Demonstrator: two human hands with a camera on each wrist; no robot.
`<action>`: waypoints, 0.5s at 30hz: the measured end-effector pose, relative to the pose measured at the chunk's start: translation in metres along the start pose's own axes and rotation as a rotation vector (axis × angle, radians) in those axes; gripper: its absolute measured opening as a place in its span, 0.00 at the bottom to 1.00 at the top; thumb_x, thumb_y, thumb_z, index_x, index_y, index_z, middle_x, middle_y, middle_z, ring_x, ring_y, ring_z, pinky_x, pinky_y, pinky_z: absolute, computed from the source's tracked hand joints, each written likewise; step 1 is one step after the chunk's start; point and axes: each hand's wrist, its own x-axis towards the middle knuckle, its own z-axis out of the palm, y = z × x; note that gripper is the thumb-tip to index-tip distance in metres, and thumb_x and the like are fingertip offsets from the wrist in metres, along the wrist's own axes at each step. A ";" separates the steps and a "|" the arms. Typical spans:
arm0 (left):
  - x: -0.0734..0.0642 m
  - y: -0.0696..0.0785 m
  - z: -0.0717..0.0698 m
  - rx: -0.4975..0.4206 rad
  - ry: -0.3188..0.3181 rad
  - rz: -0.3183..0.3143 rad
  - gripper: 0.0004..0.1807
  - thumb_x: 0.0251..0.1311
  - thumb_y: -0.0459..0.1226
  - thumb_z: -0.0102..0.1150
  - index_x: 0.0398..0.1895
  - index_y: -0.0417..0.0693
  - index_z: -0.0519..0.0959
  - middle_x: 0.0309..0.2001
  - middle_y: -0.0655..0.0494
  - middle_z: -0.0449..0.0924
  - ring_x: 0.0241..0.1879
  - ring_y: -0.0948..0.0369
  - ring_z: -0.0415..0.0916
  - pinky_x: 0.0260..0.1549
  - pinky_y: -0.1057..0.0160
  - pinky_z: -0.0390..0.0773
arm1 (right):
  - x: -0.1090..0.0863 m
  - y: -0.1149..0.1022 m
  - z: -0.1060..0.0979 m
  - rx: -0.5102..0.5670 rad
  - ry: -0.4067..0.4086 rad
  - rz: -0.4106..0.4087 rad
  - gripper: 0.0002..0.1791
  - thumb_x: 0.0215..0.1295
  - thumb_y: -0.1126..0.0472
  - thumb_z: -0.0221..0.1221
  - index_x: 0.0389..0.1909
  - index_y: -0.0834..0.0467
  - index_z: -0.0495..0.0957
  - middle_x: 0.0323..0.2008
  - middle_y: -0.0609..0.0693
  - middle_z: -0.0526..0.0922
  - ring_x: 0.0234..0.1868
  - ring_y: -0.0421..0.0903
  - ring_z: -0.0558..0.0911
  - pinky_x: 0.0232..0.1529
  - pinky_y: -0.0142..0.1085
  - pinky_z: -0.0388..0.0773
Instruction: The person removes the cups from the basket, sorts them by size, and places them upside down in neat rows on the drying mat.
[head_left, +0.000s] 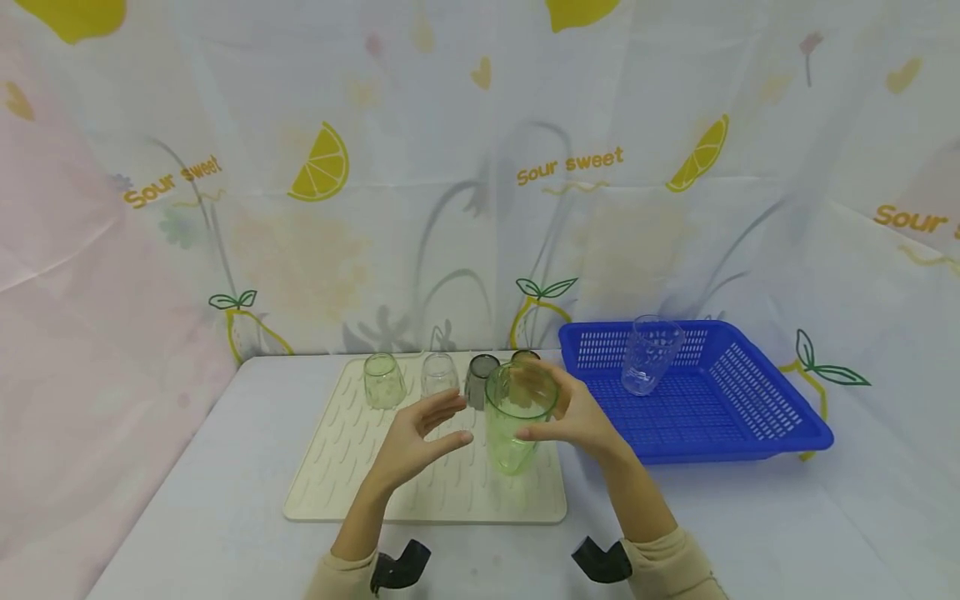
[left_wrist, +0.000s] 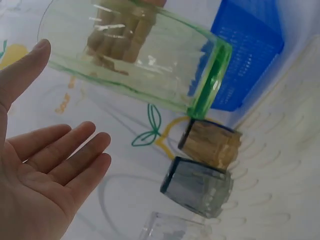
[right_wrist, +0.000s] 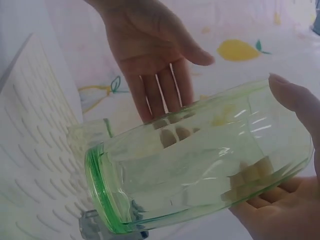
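Observation:
My right hand (head_left: 576,417) holds a tall green-tinted glass (head_left: 512,450) round its upper part, thumb on the near side and fingers behind. The glass is close to upright over the ribbed mat, its thick green base (left_wrist: 210,80) lowermost. To its left is my left hand (head_left: 420,437), fingers extended and thumb apart, palm facing the glass with nothing in it. Along the mat's back edge stand a small green glass (head_left: 384,383), a clear glass (head_left: 439,373), a grey glass (left_wrist: 197,187) and an amber glass (left_wrist: 210,142), the last partly hidden behind the held glass in the head view.
The cream ribbed mat (head_left: 330,475) lies on a white-covered table (head_left: 210,483). A blue perforated basket (head_left: 750,454) stands to the right, with a clear tumbler (head_left: 647,362) leaning inside it. A lemon-printed cloth (head_left: 420,250) hangs behind the table.

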 end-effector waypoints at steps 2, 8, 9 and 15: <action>0.005 0.003 0.005 -0.012 -0.025 0.018 0.35 0.54 0.32 0.66 0.64 0.32 0.64 0.58 0.37 0.73 0.59 0.46 0.71 0.60 0.56 0.70 | 0.001 0.001 0.004 0.000 -0.015 -0.009 0.49 0.46 0.67 0.71 0.67 0.72 0.53 0.63 0.72 0.63 0.64 0.60 0.66 0.61 0.34 0.70; 0.017 0.013 0.019 -0.048 -0.107 0.057 0.36 0.53 0.33 0.68 0.66 0.39 0.64 0.60 0.43 0.71 0.61 0.49 0.69 0.62 0.56 0.69 | 0.002 0.002 0.012 0.000 -0.046 -0.002 0.49 0.47 0.68 0.70 0.67 0.70 0.53 0.63 0.70 0.64 0.65 0.62 0.65 0.63 0.48 0.68; 0.018 0.014 0.020 -0.050 -0.114 0.057 0.36 0.52 0.34 0.68 0.66 0.40 0.65 0.61 0.43 0.71 0.61 0.50 0.69 0.62 0.57 0.68 | 0.002 0.002 0.012 0.001 -0.049 -0.004 0.48 0.48 0.68 0.70 0.67 0.71 0.52 0.63 0.70 0.64 0.65 0.63 0.64 0.64 0.50 0.66; 0.019 0.016 0.022 -0.064 -0.120 0.049 0.37 0.50 0.35 0.70 0.65 0.42 0.66 0.60 0.42 0.71 0.60 0.49 0.70 0.61 0.56 0.70 | 0.000 0.001 0.013 0.028 -0.080 0.005 0.50 0.49 0.65 0.70 0.69 0.69 0.50 0.67 0.68 0.60 0.68 0.63 0.59 0.65 0.40 0.65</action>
